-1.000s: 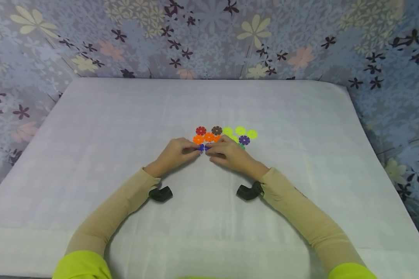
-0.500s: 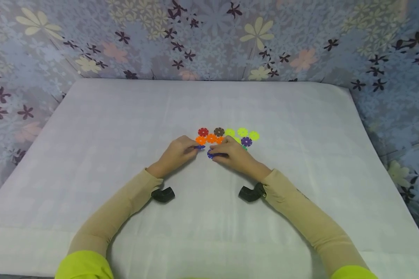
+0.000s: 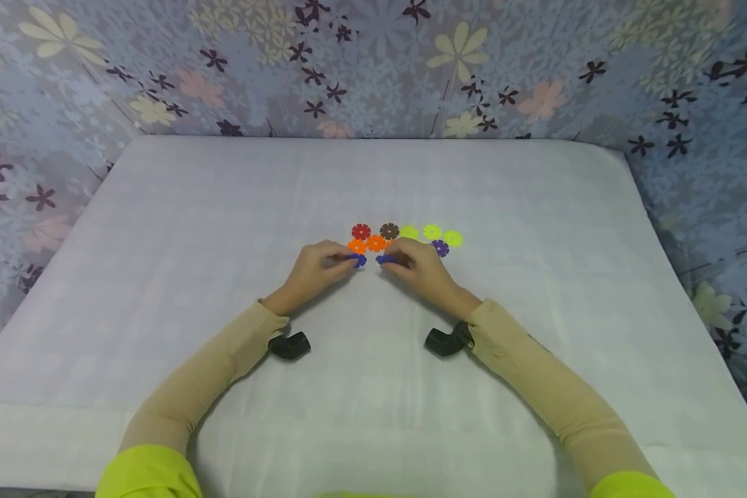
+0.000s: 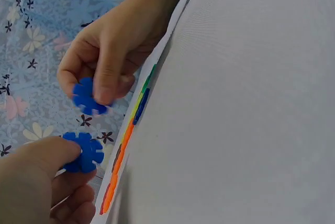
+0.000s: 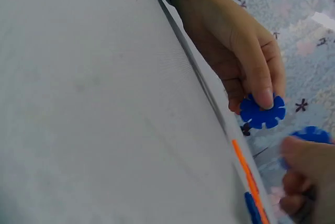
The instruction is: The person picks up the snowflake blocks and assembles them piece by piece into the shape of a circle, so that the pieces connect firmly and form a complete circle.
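Small notched plastic discs, flower-shaped, are at both hands. My left hand (image 3: 315, 272) pinches a blue disc (image 5: 263, 115) between thumb and fingers; whether a second one is joined to it I cannot tell. Opposite it, my right hand (image 3: 425, 274) pinches another blue disc (image 4: 88, 98), held above the table. A gap separates the two held discs. Just beyond the hands lie a red disc (image 3: 361, 232), a brown disc (image 3: 389, 231), several orange discs (image 3: 376, 243), several yellow-green discs (image 3: 432, 232) and a purple disc (image 3: 440, 247). My right hand partly covers this group.
A white cloth covers the table (image 3: 373, 394). Flower-patterned fabric (image 3: 373, 69) hangs behind it and at the sides. Black curved mounts (image 3: 290, 346) stick out at both wrists. A green disc (image 4: 150, 75) shows edge-on in the left wrist view.
My right hand has lifted its blue disc from near the table and turned it. Half a second ago the hands drew slightly apart; the left stays nearly in place with its disc tilted differently.
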A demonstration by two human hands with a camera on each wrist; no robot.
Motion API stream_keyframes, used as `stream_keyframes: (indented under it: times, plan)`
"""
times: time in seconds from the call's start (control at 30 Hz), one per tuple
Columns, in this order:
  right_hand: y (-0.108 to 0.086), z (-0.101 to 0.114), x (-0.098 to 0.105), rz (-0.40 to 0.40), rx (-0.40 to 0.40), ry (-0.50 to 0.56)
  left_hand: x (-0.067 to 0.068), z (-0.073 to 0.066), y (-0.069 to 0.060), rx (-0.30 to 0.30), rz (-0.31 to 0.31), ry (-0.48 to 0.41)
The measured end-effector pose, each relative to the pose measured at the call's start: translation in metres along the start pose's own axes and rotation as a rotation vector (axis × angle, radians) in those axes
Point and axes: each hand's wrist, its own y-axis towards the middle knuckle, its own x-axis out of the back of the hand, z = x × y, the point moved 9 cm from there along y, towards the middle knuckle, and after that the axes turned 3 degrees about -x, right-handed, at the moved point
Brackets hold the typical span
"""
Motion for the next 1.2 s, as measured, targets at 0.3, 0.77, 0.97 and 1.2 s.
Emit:
stream_keyframes:
  times: [0.3, 0.77, 0.97, 1.2]
  plan:
    - [0.001, 0.029, 0.017, -0.100, -0.009, 0.165, -0.007, 0.007, -0.001, 0.099, 0.026, -0.138]
    - [0.005, 0.048, 0.021, -0.103, 0.125, 0.068, -0.017, 0.028, -0.004, 0.419, 0.010, -0.390]
    - [0.005, 0.046, 0.020, -0.104, 0.106, 0.067, -0.017, 0.027, -0.006, 0.439, 0.019, -0.424]
    - [0.003, 0.046, 0.021, -0.110, 0.122, 0.093, -0.020, 0.027, -0.007, 0.450, 0.025, -0.480]
